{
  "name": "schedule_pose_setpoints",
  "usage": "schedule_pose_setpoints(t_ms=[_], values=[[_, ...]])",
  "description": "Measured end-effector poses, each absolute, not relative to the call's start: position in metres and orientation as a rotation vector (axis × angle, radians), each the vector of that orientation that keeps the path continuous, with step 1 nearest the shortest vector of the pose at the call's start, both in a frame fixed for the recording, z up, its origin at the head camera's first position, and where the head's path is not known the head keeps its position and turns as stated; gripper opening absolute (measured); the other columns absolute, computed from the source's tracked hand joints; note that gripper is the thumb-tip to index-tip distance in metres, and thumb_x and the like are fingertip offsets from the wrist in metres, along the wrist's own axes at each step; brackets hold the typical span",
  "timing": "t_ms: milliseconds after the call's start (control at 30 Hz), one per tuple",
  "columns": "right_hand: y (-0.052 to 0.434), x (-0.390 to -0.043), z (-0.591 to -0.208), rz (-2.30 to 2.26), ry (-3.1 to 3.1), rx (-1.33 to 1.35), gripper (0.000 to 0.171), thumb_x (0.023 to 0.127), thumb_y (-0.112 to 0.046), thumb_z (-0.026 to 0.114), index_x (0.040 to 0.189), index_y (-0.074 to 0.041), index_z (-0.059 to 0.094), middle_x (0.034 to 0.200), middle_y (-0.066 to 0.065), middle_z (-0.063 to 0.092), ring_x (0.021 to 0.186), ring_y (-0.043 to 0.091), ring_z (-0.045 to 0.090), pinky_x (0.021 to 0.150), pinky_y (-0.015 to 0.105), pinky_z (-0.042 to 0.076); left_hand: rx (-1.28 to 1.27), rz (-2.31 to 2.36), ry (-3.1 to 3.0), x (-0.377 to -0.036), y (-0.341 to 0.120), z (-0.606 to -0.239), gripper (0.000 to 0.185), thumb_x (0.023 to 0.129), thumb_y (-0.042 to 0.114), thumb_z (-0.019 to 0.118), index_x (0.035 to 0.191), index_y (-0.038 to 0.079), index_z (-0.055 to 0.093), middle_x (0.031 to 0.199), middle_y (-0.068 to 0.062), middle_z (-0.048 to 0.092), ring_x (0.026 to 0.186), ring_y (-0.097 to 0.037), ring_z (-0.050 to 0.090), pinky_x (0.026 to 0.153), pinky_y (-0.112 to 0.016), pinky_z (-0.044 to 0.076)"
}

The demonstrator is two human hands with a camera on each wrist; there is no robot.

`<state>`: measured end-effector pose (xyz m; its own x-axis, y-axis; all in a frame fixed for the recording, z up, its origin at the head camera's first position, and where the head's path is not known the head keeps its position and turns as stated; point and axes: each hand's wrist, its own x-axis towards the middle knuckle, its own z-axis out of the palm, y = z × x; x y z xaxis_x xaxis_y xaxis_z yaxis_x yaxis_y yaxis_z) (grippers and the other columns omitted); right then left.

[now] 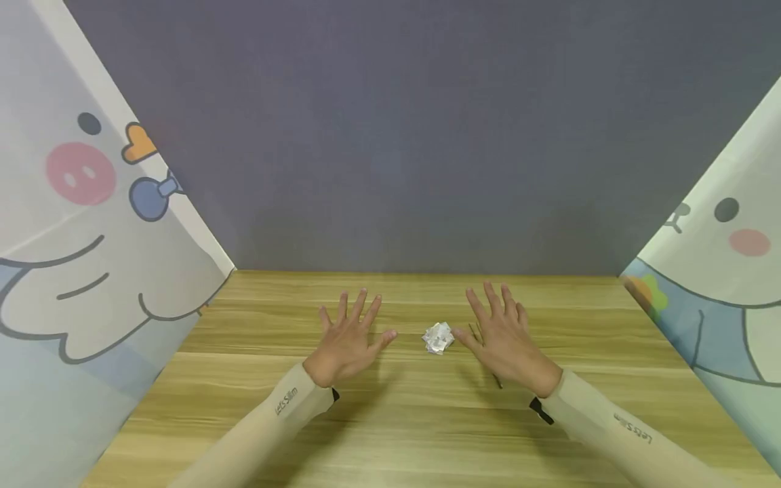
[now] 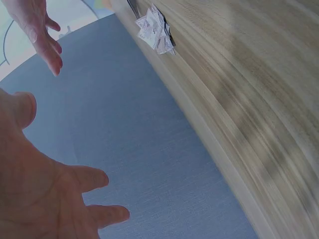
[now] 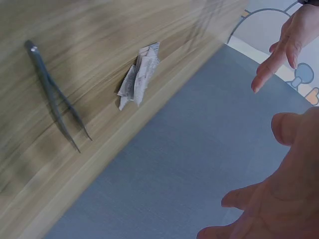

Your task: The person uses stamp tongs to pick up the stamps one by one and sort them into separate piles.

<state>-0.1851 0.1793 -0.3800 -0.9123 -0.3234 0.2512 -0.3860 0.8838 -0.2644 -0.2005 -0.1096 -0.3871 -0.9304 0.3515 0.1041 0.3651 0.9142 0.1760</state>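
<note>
My left hand is held above the wooden table with its fingers spread and nothing in its grasp. To the right, my right hand hovers the same way, fingers straight and apart. Between the two lies a small heap of white printed paper packets, nearer the right thumb. In the right wrist view these packets show serrated edges and overlap one another. Dark, slim tweezers lie on the table beside them, their tips apart. From the head view, the right hand covers part of the tweezers.
The wooden tabletop ends at a dark grey panel at the back. Light cloths with cartoon animals hang on both sides, a left cloth and a right cloth.
</note>
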Motion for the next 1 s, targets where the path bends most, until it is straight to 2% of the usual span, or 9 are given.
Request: schedule_pose_setpoints(t_ms=[267, 333, 433, 567, 667, 767, 867, 1000], values=[[0.183, -0.185, -0.385, 0.487, -2.876, 0.54, 0.074, 0.096, -0.05, 0.046, 0.151, -0.006, 0.022, 0.152, 0.028, 0.008, 0.136, 0.05, -0.002, 0.1, 0.07, 0.006, -0.589, -0.346, -2.996, -0.204, -0.105, -0.39, 0.077, 0.093, 0.067, 0.025, 0.152, 0.018, 0.02, 0.156, -0.014, 0.009, 0.138, -0.045, 0.001, 0.099, -0.072, -0.003], [0.185, -0.185, -0.386, 0.48, -2.876, 0.538, 0.075, 0.096, -0.053, 0.044, 0.15, -0.006, 0.023, 0.152, 0.027, 0.01, 0.136, 0.051, 0.002, 0.1, 0.07, 0.007, -0.595, -0.358, -2.999, -0.205, -0.103, -0.39, 0.077, 0.093, 0.067, 0.025, 0.152, 0.018, 0.02, 0.156, -0.014, 0.008, 0.138, -0.045, 0.0, 0.1, -0.071, -0.004], [0.188, -0.185, -0.39, 0.459, -2.87, 0.541, 0.074, 0.095, -0.051, 0.047, 0.148, -0.003, 0.029, 0.147, 0.03, 0.019, 0.132, 0.051, 0.015, 0.099, 0.069, 0.013, -0.598, -0.338, -3.028, -0.206, -0.101, -0.39, 0.077, 0.094, 0.066, 0.025, 0.152, 0.016, 0.023, 0.156, -0.013, 0.009, 0.139, -0.043, 0.001, 0.101, -0.07, -0.002], [0.194, -0.185, -0.396, 0.429, -2.879, 0.533, 0.065, 0.091, -0.037, 0.063, 0.138, 0.003, 0.042, 0.131, 0.03, 0.038, 0.114, 0.046, 0.036, 0.092, 0.061, 0.029, -0.635, -0.267, -3.073, -0.209, -0.097, -0.393, 0.072, 0.096, 0.059, 0.034, 0.148, 0.009, 0.032, 0.154, -0.015, 0.019, 0.14, -0.041, 0.007, 0.105, -0.066, 0.008], [0.198, -0.186, -0.401, 0.389, -2.927, 0.508, 0.06, 0.086, -0.028, 0.07, 0.131, 0.005, 0.049, 0.115, 0.026, 0.051, 0.095, 0.036, 0.043, 0.079, 0.049, 0.037, -0.707, -0.241, -3.09, -0.211, -0.092, -0.395, 0.065, 0.098, 0.051, 0.039, 0.145, 0.007, 0.035, 0.15, -0.016, 0.028, 0.139, -0.039, 0.014, 0.105, -0.063, 0.016], [0.201, -0.189, -0.409, 0.388, -3.003, 0.486, 0.058, 0.086, -0.026, 0.071, 0.129, 0.007, 0.05, 0.11, 0.025, 0.056, 0.095, 0.038, 0.049, 0.08, 0.048, 0.043, -0.814, -0.26, -3.087, -0.211, -0.084, -0.397, 0.06, 0.099, 0.045, 0.043, 0.144, 0.004, 0.037, 0.148, -0.016, 0.031, 0.138, -0.038, 0.019, 0.105, -0.062, 0.02], [0.202, -0.189, -0.418, 0.456, -3.074, 0.452, 0.055, 0.086, -0.022, 0.07, 0.127, 0.008, 0.049, 0.107, 0.026, 0.059, 0.099, 0.041, 0.055, 0.084, 0.053, 0.046, -0.934, -0.271, -3.094, -0.212, -0.072, -0.4, 0.058, 0.099, 0.043, 0.045, 0.144, 0.006, 0.038, 0.148, -0.012, 0.033, 0.138, -0.036, 0.021, 0.105, -0.061, 0.021], [0.201, -0.188, -0.428, 0.509, -3.092, 0.447, 0.038, 0.084, -0.008, 0.068, 0.116, 0.006, 0.053, 0.087, 0.012, 0.061, 0.079, 0.027, 0.059, 0.069, 0.042, 0.051, -1.083, -0.206, -3.123, -0.211, -0.053, -0.407, 0.057, 0.1, 0.044, 0.042, 0.146, 0.011, 0.037, 0.149, -0.005, 0.033, 0.139, -0.031, 0.021, 0.106, -0.058, 0.022]])
